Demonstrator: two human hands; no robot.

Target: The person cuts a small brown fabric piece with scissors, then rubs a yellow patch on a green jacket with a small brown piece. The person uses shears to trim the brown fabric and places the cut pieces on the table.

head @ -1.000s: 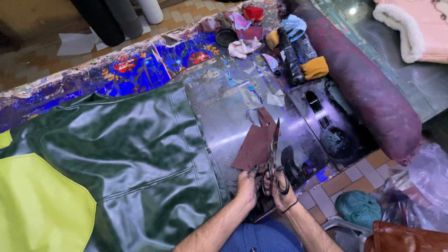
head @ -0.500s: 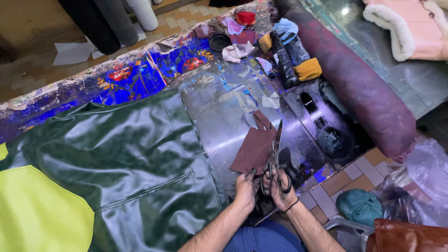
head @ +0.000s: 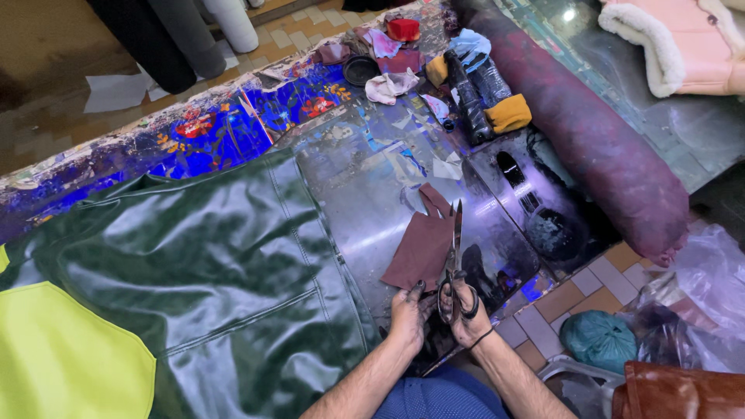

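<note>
Lower left of the frame: a yellow-green sheet lies beside a glossy dark green leather garment spread over the bench. Centre: the bench surface is a scuffed metal plate, with a blue floral strip along its far edge. Lower centre: the left hand has its fingers clenched on the near edge of a brown leather piece, which lies flat on the metal. Just right, the right hand has its fingers through the handles of the scissors; the blades lie along the piece's right edge. Upper right: bottles and rags, then a dark maroon roll.
</note>
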